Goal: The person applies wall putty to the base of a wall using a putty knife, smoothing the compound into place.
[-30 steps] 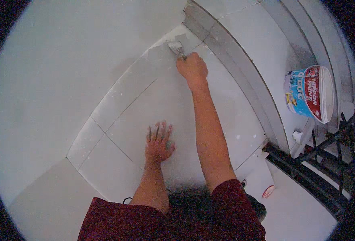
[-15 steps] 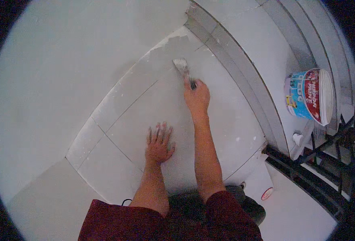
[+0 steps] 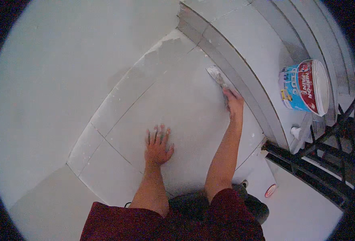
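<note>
My left hand [image 3: 157,146] lies with fingers spread on the pale tiled stair landing [image 3: 123,158], at the lower middle of the view. Dark marks show on its fingers. My right hand [image 3: 233,104] is closed on the handle of a putty knife [image 3: 217,74], whose broad whitish blade is angled up and left over the tiles, close to the foot of a grey stair riser [image 3: 247,88]. A darker grey patch and white specks mark the tiles near the upper corner, beside the wall.
A pale wall [image 3: 53,72] borders the left. A paint bucket [image 3: 302,86], blue, red and white, sits on the step at right, with a small white object [image 3: 296,131] below it. A black metal railing [image 3: 314,160] is at lower right. A red-rimmed round lid [image 3: 270,190] lies at the bottom right.
My right hand has moved down and rightward with the putty knife, from the upper corner by the wall to beside the riser. My left hand stays in about the same place.
</note>
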Tool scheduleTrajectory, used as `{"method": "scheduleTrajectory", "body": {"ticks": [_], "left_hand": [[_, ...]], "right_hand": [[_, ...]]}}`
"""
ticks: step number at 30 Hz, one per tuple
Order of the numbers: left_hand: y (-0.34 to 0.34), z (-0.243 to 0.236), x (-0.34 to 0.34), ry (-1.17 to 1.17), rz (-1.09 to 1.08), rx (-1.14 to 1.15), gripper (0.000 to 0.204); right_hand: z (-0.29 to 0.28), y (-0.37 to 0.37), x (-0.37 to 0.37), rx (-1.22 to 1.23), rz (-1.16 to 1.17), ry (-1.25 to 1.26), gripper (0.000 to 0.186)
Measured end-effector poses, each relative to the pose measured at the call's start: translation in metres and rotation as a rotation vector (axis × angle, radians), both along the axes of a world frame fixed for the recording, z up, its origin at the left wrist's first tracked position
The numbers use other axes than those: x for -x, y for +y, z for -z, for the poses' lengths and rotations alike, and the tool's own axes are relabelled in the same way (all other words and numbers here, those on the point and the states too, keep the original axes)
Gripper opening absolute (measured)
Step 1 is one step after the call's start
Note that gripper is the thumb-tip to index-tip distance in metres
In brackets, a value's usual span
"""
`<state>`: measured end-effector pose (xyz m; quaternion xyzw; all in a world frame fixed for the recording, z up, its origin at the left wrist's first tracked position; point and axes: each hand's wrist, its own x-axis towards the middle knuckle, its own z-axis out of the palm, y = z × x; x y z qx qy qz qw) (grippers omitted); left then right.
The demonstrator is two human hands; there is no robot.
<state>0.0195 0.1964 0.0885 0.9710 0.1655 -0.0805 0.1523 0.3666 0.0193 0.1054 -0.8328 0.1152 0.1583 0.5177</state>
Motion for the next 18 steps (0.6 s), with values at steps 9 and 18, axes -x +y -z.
{"method": "scheduleTrajectory", "body": {"ticks": [9,18], "left_hand": [[-0.006,-0.010,-0.010,-0.093,-0.001,0.062,0.077],[0.000,-0.011,0.000,-0.072,-0.030,0.055,0.078]], "right_hand": [[0.042,0.106,-0.049,-0.093,0.145,-0.370,0.066],[-0.017,0.182,0.005,0.044,-0.257,-0.286,0.032]]}}
